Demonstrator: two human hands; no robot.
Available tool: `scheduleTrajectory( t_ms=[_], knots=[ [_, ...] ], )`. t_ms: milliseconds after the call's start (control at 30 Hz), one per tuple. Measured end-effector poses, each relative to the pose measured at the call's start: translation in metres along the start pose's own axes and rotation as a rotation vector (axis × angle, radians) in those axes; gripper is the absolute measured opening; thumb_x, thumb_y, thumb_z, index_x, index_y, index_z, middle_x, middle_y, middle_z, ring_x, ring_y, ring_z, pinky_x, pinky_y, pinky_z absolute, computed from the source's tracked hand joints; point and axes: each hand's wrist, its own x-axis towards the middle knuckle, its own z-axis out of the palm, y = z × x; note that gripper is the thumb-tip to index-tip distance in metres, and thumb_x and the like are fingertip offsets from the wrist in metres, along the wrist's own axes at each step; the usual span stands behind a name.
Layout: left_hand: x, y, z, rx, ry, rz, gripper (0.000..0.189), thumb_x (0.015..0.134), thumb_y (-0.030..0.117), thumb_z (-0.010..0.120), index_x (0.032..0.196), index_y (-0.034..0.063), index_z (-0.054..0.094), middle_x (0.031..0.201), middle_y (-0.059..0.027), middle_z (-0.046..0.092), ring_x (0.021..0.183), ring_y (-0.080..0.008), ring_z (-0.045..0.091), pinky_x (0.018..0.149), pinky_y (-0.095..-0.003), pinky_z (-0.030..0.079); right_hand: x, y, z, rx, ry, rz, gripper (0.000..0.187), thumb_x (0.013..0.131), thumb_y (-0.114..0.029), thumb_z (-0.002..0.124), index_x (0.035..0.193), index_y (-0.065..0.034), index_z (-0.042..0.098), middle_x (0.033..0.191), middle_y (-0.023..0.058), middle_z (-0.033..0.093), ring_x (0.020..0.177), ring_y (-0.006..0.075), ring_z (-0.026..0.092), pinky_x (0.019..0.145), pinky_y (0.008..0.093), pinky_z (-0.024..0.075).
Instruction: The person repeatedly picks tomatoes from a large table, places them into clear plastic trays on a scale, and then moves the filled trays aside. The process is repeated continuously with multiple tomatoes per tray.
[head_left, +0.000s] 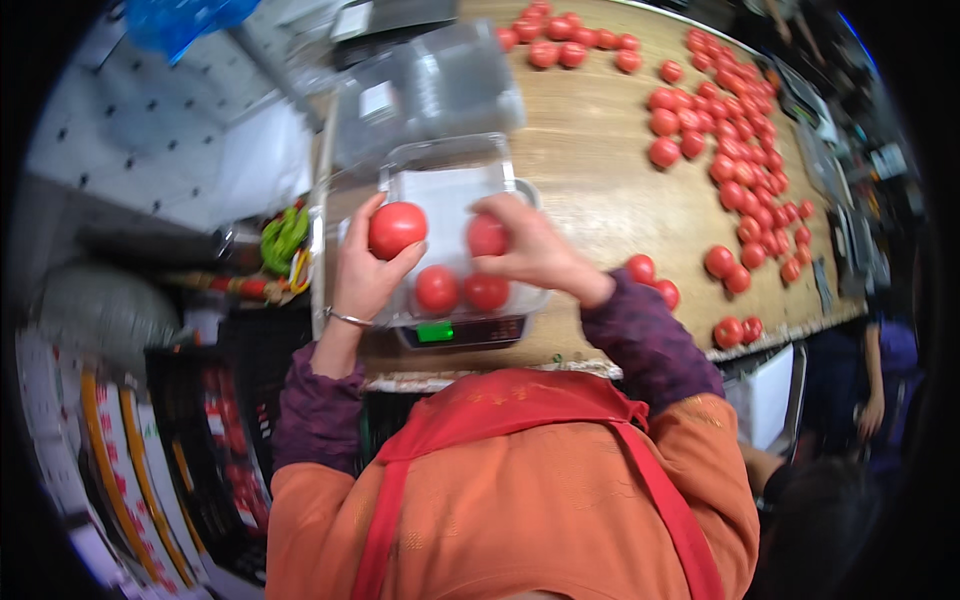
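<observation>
My left hand (369, 266) grips a red tomato (398, 230) over the left side of a clear plastic tray (448, 154). My right hand (534, 244), blurred, has its fingers around another tomato (487, 235) at the tray's right side. Inside the tray, at the end nearest me, two more tomatoes, a left one (436, 289) and a right one (486, 291), lie side by side. A white liner (442, 191) covers the tray's bottom. Beneath the tray is a digital scale (469, 331) with a lit green display; its digits are too blurred to read.
Stacked clear plastic trays (427, 90) stand beyond the scale. Many loose tomatoes (739, 150) spread over the wooden table (585, 172), mostly at the right. A dark crate (225, 420) holding packed red produce stands below left. Other people are partly visible at the right, including a hand (871, 416).
</observation>
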Motion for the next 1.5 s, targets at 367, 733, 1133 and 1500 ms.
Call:
scheduleTrajectory(
  t_ms=[367, 733, 1133, 1500],
  knots=[
    [0.033, -0.038, 0.05, 0.848, -0.412, 0.135, 0.077, 0.071, 0.036, 0.078, 0.14, 0.0184, 0.048, 0.136, -0.0075, 0.052, 0.127, -0.0287, 0.047, 0.105, -0.0661, 0.026, -0.034, 0.05, 0.015, -0.201, 0.366, -0.108, 0.047, 0.075, -0.025, 0.076, 0.117, -0.0076, 0.062, 0.121, 0.0153, 0.061, 0.115, 0.0327, 0.057, 0.102, 0.0424, 0.0432],
    [0.018, -0.001, 0.046, 0.306, -0.241, 0.28, 0.059, 0.078, 0.019, 0.077, 0.13, 0.0008, 0.056, 0.127, -0.0183, 0.057, 0.116, -0.0345, 0.056, 0.101, -0.0417, 0.043, -0.208, 0.177, -0.092, -0.537, 0.197, 0.588, 0.093, 0.072, -0.042, 0.082, 0.148, -0.0152, 0.036, 0.125, 0.0199, 0.052, 0.11, 0.0366, 0.058, 0.092, 0.0434, 0.0501],
    [-0.008, -0.012, -0.012, 0.191, 0.112, 0.121, 0.04, 0.082, 0.009, 0.071, 0.12, -0.0011, 0.062, 0.117, -0.0148, 0.063, 0.111, -0.0267, 0.06, 0.098, -0.0354, 0.045, -0.155, 0.192, -0.11, 0.091, 0.32, 0.705, 0.077, 0.075, -0.025, 0.081, 0.14, -0.0059, 0.044, 0.119, 0.0168, 0.062, 0.099, 0.0232, 0.065, 0.083, 0.0337, 0.0547],
    [-0.09, -0.03, -0.046, 0.172, 0.321, -0.045, 0.033, 0.084, 0.008, 0.07, 0.115, -0.0022, 0.064, 0.117, -0.0148, 0.064, 0.11, -0.0264, 0.06, 0.098, -0.0352, 0.045, 0.111, 0.016, -0.018, -0.268, -0.175, -0.175, 0.074, 0.071, -0.032, 0.077, 0.137, -0.016, 0.048, 0.116, 0.0168, 0.065, 0.102, 0.0368, 0.064, 0.088, 0.0437, 0.0513]
  ],
)
